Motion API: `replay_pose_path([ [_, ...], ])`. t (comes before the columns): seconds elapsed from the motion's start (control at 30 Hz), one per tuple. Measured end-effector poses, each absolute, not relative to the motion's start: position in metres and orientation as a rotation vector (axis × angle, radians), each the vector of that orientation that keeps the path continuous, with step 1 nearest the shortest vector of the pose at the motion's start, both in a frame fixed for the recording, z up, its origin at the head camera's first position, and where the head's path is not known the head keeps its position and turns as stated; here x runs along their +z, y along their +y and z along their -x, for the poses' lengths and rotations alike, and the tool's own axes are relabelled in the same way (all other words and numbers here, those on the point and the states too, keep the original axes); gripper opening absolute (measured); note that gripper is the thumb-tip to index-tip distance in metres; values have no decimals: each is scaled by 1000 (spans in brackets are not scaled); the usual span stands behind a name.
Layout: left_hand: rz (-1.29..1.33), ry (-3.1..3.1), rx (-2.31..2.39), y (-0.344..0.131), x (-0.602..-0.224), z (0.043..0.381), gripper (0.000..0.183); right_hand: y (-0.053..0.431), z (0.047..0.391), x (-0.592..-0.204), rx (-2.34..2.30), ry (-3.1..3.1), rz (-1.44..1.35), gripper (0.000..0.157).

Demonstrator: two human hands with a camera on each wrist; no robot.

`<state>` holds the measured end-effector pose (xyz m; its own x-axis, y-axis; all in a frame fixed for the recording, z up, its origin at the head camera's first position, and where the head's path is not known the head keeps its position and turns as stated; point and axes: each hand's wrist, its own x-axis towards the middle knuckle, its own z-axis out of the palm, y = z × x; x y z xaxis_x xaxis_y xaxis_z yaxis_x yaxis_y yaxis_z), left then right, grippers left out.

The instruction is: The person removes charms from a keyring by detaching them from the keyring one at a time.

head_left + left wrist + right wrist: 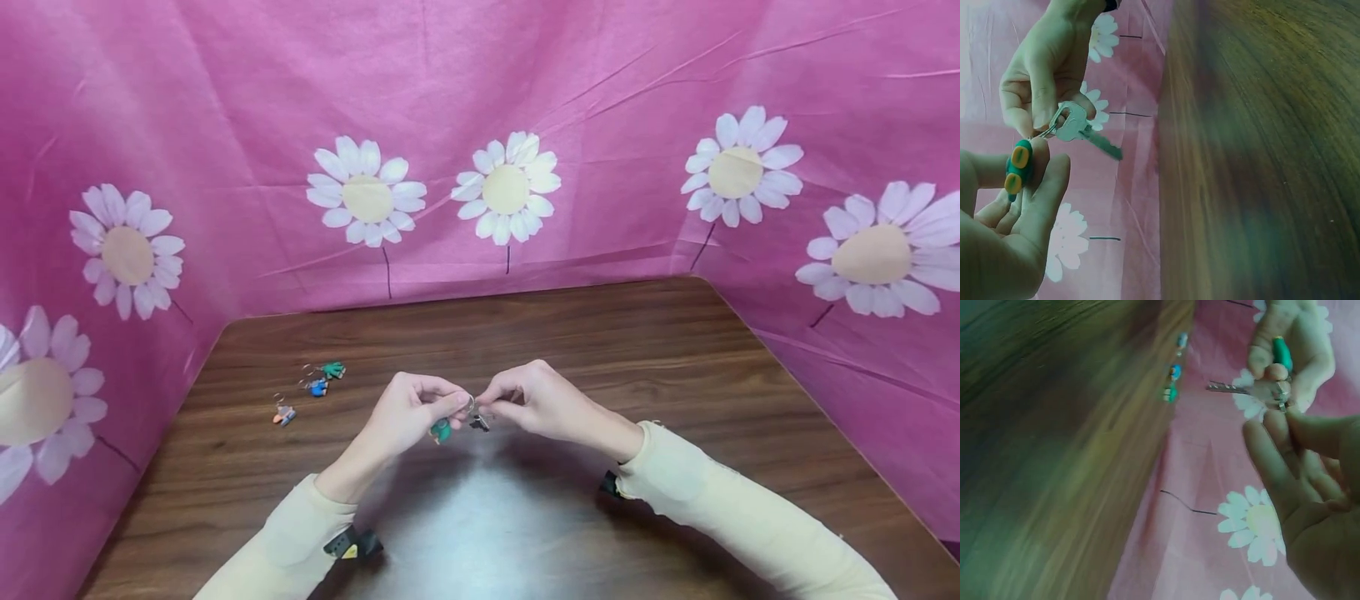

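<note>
Above the wooden table, my left hand (408, 412) pinches a keychain's metal ring (472, 403) between thumb and fingers. A green charm (1019, 164) with orange-yellow ovals hangs beside those fingers in the left wrist view. On the ring is a silver key (1074, 127), its blade (1225, 387) pointing away from both hands. From the other side my right hand (536, 402) pinches at the ring with thumb and fingertips. The two hands' fingertips nearly meet there, and they partly hide the ring.
On the left of the table (600, 333) lie three more keychains: a green one (333, 370), a blue one (319, 387) and a grey and orange one (284, 415). Pink cloth (585, 50) printed with daisies stands round the back and sides.
</note>
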<state>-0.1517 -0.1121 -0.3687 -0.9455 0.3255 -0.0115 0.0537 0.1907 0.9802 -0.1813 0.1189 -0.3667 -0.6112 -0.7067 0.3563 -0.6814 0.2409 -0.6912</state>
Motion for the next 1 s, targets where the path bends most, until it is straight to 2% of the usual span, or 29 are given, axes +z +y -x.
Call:
replay_pose_path([
  [0.1, -358, 2231, 1880, -111, -369, 152, 15, 117, 181, -360, -1388, 2287, 1113, 3],
  [0.2, -380, 2224, 1920, -109, -367, 151, 15, 115, 181, -358, -1483, 2069, 818, 5],
  [0.3, -404, 2228, 1933, -109, -362, 150, 15, 114, 180, -358, -1544, 1959, 676, 8],
  [0.47, -403, 2247, 1896, -113, -358, 151, 16, 117, 183, -360, -1541, 2049, 784, 8],
  [0.67, -407, 2226, 1882, -117, -361, 154, 18, 123, 188, -361, -1336, 2349, 1036, 24],
  [0.83, -432, 2252, 1841, -122, -359, 157, 19, 130, 195, -361, -1209, 2564, 1150, 19],
  [1.0, -446, 2239, 1806, -139, -356, 159, 22, 147, 210, -364, -1094, 2801, 1276, 23],
])
